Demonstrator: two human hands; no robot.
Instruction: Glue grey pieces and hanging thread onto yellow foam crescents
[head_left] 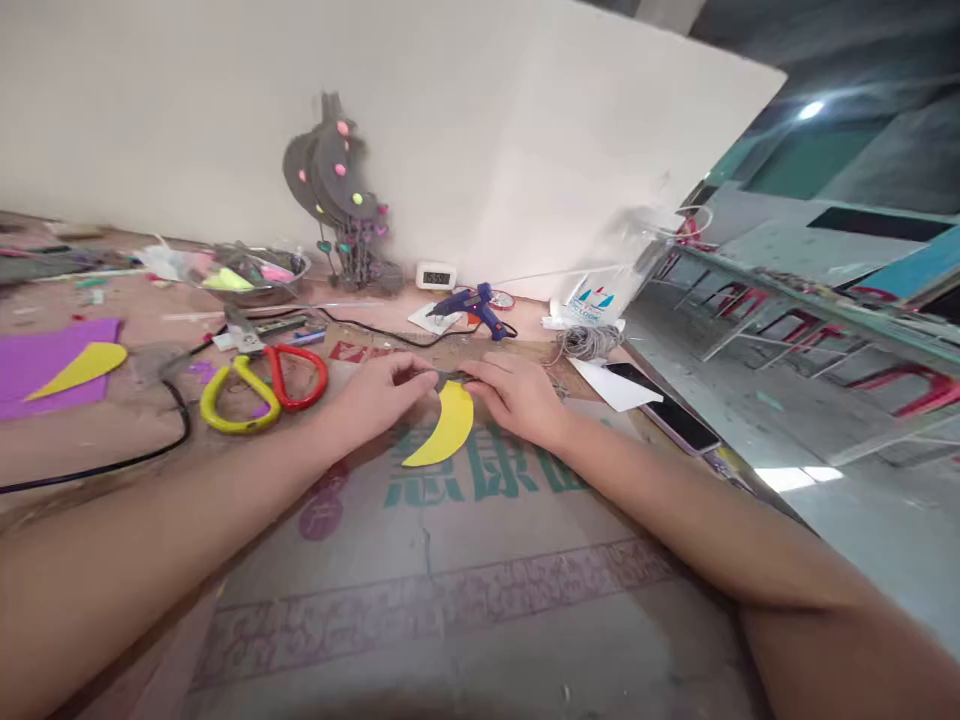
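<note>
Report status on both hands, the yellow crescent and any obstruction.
Left hand, right hand at upper end of yellow crescent; grip unclear. Lower tip uncovered. Glue gun beyond, looped handles to left; neither over it.

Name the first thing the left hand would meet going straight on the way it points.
The left hand points across at the top end of the yellow crescent, likely met first, with the right hand just beyond; their exact depths are unclear.
</note>
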